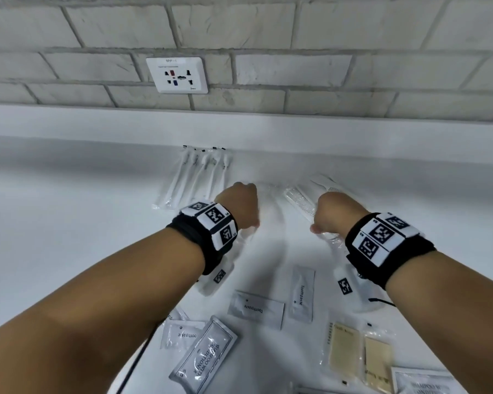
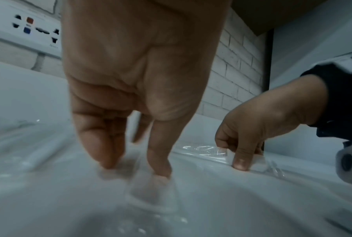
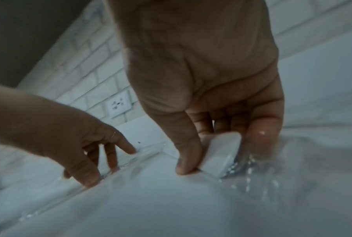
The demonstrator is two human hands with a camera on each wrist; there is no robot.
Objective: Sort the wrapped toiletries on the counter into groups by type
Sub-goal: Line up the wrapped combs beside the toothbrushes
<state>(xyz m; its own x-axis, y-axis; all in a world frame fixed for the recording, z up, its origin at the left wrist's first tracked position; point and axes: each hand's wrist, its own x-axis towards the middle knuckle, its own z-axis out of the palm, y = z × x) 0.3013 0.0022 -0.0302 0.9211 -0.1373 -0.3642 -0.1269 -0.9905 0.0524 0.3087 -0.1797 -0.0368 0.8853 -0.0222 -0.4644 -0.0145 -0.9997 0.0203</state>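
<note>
A clear-wrapped comb [image 1: 302, 201] is pinched by the right hand [image 1: 335, 214] at its near end, long axis running away leftward; the left hand [image 1: 238, 204], fingers down on a clear wrapper [image 2: 148, 192], sits beside.

Three flat grey foil sachets are showing the word "Toothpaste": one upright [image 1: 302, 292], one lying upside down [image 1: 256, 308], and a paler one [image 1: 182, 334] whose print is reading only "oothpaste" where the forearm is cutting it off. A larger grey sachet [image 1: 204, 354] is carrying "SHAMPOO WITH CONDITIONER". The white wall socket plate [image 1: 177, 75] is bearing a small label, seemingly "9PP-1". Print on the beige packets [image 1: 343, 348] is staying too blurred to read.
</note>
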